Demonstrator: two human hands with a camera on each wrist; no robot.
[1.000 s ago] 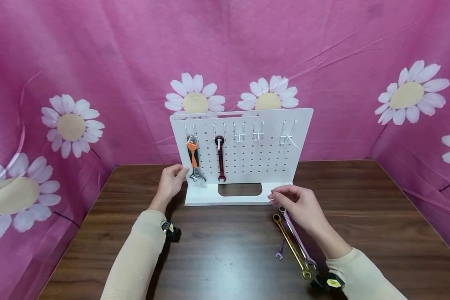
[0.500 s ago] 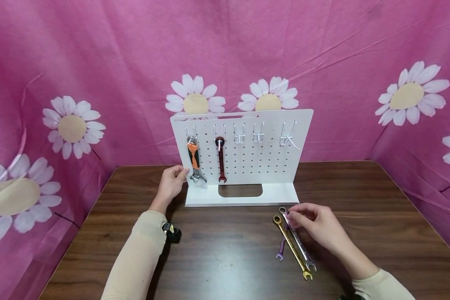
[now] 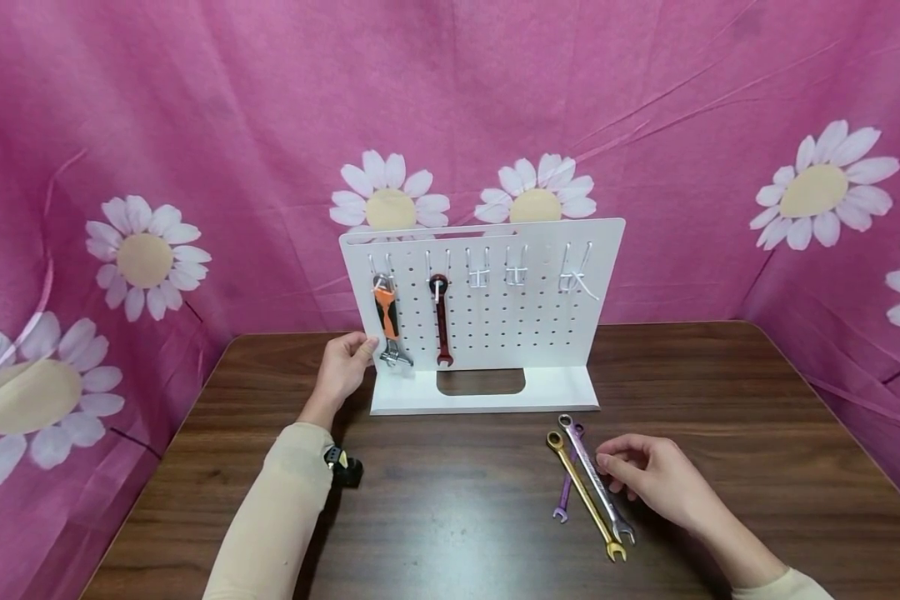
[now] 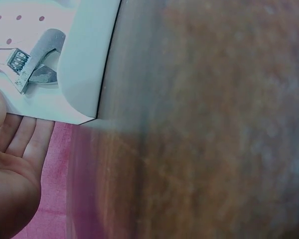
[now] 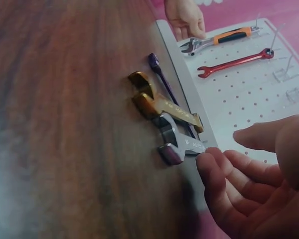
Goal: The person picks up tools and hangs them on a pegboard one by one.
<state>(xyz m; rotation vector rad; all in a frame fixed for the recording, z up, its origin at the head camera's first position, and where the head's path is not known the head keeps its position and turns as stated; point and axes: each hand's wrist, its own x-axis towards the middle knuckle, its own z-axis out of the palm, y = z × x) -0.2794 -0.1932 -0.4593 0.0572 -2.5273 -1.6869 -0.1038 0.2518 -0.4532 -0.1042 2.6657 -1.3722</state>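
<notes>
My left hand (image 3: 342, 367) grips the left edge of a white pegboard (image 3: 525, 325), thumb in front and fingers behind it. An adjustable wrench (image 3: 387, 312) with an orange and black handle hangs at the board's left, beside a red combination wrench (image 3: 441, 321). My right hand (image 3: 656, 479) hovers just right of a silver combination wrench (image 3: 600, 483), fingers loosely bent and thumb apart from them in the right wrist view. Left of the silver one lies a gold combination wrench (image 3: 587, 496). A smaller purple wrench (image 3: 564, 498) lies partly under these two.
White double hooks (image 3: 478, 271) with nothing on them stick out from the board's middle and right. The pegboard's base (image 3: 412, 400) stands on a dark wooden table (image 3: 450, 517). A pink cloth (image 3: 450, 100) with daisies hangs behind and at both sides.
My right hand has moved from the pegboard base's right end down and right, to beside the silver wrench. The left hand keeps its grip on the board's edge.
</notes>
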